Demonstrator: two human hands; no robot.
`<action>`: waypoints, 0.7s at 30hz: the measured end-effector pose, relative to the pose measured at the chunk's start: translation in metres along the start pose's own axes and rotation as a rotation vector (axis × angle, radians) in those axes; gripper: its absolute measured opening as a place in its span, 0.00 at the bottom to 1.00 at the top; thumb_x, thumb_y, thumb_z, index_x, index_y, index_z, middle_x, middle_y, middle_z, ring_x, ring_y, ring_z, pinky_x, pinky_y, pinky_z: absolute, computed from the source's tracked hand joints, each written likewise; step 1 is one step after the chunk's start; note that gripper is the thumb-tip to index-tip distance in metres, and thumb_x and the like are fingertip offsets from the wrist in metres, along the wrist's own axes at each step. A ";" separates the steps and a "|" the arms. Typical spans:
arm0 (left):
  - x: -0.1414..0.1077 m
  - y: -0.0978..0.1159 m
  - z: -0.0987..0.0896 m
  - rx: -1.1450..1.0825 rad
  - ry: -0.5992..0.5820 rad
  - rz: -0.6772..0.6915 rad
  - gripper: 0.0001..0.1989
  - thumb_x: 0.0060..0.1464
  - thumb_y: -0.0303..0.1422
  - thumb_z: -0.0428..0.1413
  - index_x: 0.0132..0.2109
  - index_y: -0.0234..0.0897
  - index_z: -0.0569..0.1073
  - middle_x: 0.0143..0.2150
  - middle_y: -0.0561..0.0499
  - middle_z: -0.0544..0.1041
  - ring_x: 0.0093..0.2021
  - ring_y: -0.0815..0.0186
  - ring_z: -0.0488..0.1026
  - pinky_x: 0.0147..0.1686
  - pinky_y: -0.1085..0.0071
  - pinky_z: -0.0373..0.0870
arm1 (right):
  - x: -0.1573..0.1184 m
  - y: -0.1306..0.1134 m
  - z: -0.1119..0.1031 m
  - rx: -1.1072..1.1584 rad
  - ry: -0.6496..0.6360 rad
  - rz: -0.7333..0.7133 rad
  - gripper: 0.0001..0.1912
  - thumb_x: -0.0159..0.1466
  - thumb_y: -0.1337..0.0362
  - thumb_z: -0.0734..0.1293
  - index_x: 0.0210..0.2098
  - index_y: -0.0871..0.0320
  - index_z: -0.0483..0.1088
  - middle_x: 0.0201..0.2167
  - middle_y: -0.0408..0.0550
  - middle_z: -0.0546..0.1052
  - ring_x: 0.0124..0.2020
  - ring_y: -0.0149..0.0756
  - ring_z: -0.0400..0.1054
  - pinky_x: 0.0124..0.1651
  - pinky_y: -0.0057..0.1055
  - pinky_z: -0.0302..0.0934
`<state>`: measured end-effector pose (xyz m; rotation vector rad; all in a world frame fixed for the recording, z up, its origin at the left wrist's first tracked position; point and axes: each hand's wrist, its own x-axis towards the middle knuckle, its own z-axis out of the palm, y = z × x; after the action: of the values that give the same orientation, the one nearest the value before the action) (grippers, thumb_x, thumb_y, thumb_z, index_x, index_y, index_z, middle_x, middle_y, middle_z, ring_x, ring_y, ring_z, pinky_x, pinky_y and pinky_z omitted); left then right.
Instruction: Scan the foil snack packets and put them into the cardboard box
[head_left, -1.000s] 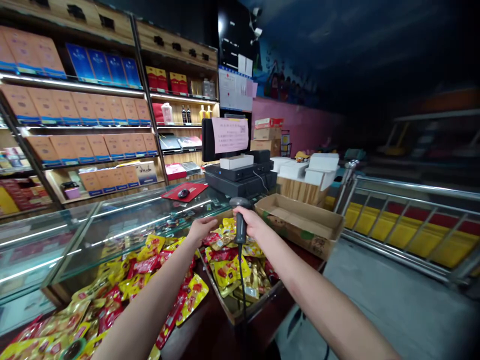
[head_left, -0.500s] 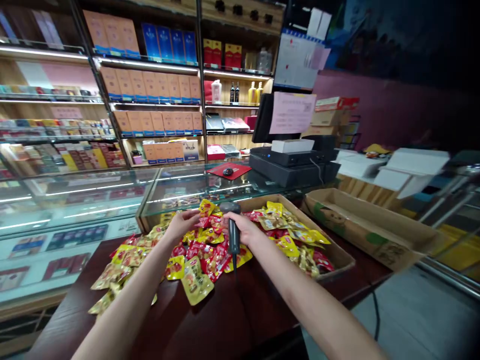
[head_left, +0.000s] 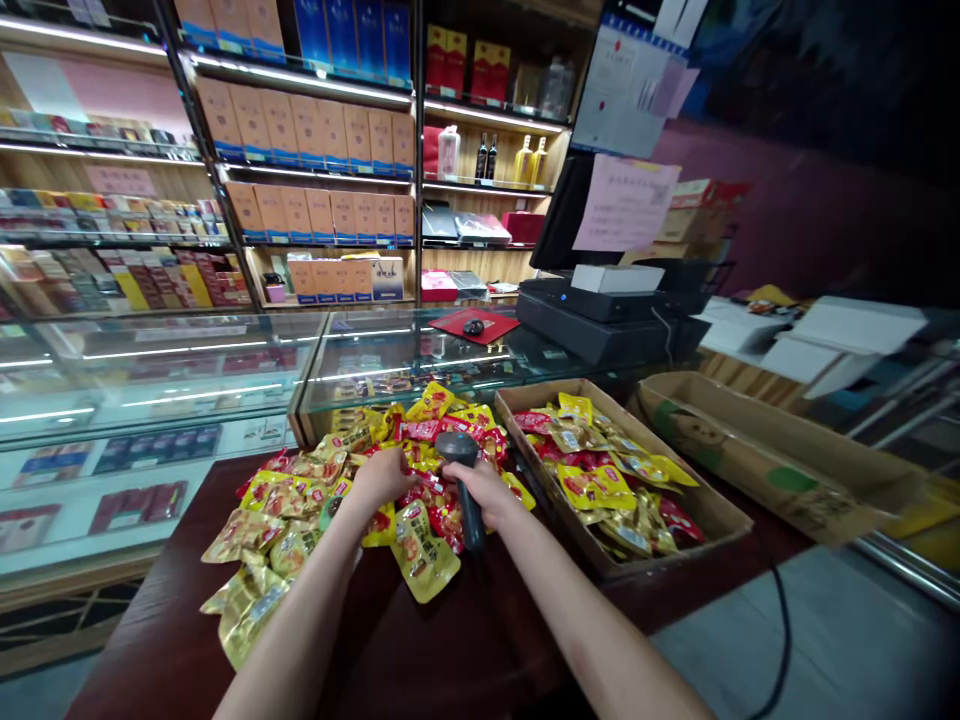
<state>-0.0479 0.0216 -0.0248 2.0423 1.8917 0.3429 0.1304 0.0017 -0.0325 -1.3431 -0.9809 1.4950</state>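
Note:
My right hand (head_left: pixel 486 492) is wrapped round the handle of a dark grey handheld barcode scanner (head_left: pixel 469 515), its head tilted over a pile of snack packets. The pile of small foil snack packets (head_left: pixel 431 400), red, yellow and gold, spreads over the dark brown tabletop. My left hand (head_left: pixel 381 478) is down in the pile, left of the scanner, its fingers curled in among the red packets; what they close on is hidden. A gold packet (head_left: pixel 425 552) lies flat at the near edge of the pile, just below both hands.
Right of the pile stands an open cardboard box (head_left: pixel 720 535) of similar packets, and beyond it a second cardboard box (head_left: pixel 795 480). A glass display counter (head_left: pixel 300 345) borders the table. Behind are a mouse (head_left: pixel 473 327), a monitor (head_left: pixel 555 215) and stocked shelves (head_left: pixel 315 165).
My left hand has come lower into the pile, and its fingers, stretched out before, are now curled. The scanner stays in my right hand. The whole view has shifted a little.

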 end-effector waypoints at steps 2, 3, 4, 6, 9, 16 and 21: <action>0.004 -0.001 0.003 -0.044 0.005 -0.008 0.22 0.38 0.44 0.63 0.40 0.35 0.72 0.35 0.44 0.77 0.36 0.57 0.74 0.33 0.69 0.66 | -0.002 0.004 0.001 -0.039 0.014 -0.036 0.10 0.48 0.64 0.70 0.30 0.62 0.73 0.23 0.44 0.75 0.27 0.31 0.68 0.30 0.26 0.60; 0.005 -0.002 0.003 -0.106 -0.002 -0.007 0.25 0.36 0.43 0.64 0.41 0.35 0.71 0.34 0.45 0.76 0.35 0.58 0.74 0.32 0.69 0.66 | -0.004 0.005 0.002 -0.042 0.012 -0.055 0.11 0.48 0.64 0.70 0.31 0.62 0.73 0.24 0.44 0.76 0.27 0.31 0.68 0.31 0.26 0.60; 0.005 -0.002 0.002 -0.198 -0.018 -0.007 0.26 0.35 0.42 0.65 0.42 0.35 0.70 0.32 0.47 0.76 0.32 0.60 0.74 0.30 0.70 0.66 | -0.007 0.004 0.002 -0.035 0.008 -0.072 0.11 0.48 0.64 0.70 0.31 0.61 0.73 0.25 0.43 0.76 0.28 0.31 0.68 0.32 0.26 0.60; 0.006 -0.001 -0.001 -0.446 -0.095 -0.023 0.26 0.37 0.41 0.64 0.44 0.36 0.70 0.27 0.51 0.74 0.26 0.63 0.73 0.25 0.71 0.66 | -0.014 0.001 0.001 -0.009 -0.010 -0.091 0.12 0.48 0.64 0.70 0.33 0.61 0.73 0.26 0.43 0.76 0.29 0.32 0.68 0.34 0.27 0.60; 0.007 0.001 -0.006 -0.842 -0.210 -0.094 0.20 0.42 0.38 0.62 0.43 0.35 0.71 0.23 0.53 0.72 0.19 0.66 0.70 0.21 0.71 0.66 | -0.024 -0.007 -0.001 0.047 -0.078 -0.105 0.13 0.49 0.63 0.71 0.35 0.59 0.74 0.30 0.44 0.78 0.33 0.34 0.70 0.39 0.28 0.61; 0.018 -0.002 -0.010 -1.655 -0.304 -0.274 0.10 0.51 0.36 0.59 0.31 0.32 0.72 0.23 0.51 0.71 0.24 0.70 0.72 0.31 0.73 0.74 | -0.030 -0.020 0.003 0.063 -0.376 -0.198 0.16 0.51 0.63 0.71 0.40 0.56 0.75 0.42 0.45 0.78 0.46 0.38 0.69 0.53 0.32 0.58; 0.017 -0.003 -0.016 -1.733 -0.249 -0.285 0.10 0.52 0.35 0.59 0.29 0.32 0.70 0.22 0.54 0.68 0.22 0.75 0.69 0.27 0.78 0.71 | -0.018 -0.022 -0.001 0.174 -0.289 -0.139 0.17 0.52 0.63 0.69 0.42 0.56 0.74 0.40 0.46 0.79 0.44 0.37 0.70 0.49 0.28 0.60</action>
<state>-0.0552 0.0401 -0.0125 0.5641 0.8787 1.0559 0.1342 -0.0089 -0.0065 -0.9341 -1.0730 1.6551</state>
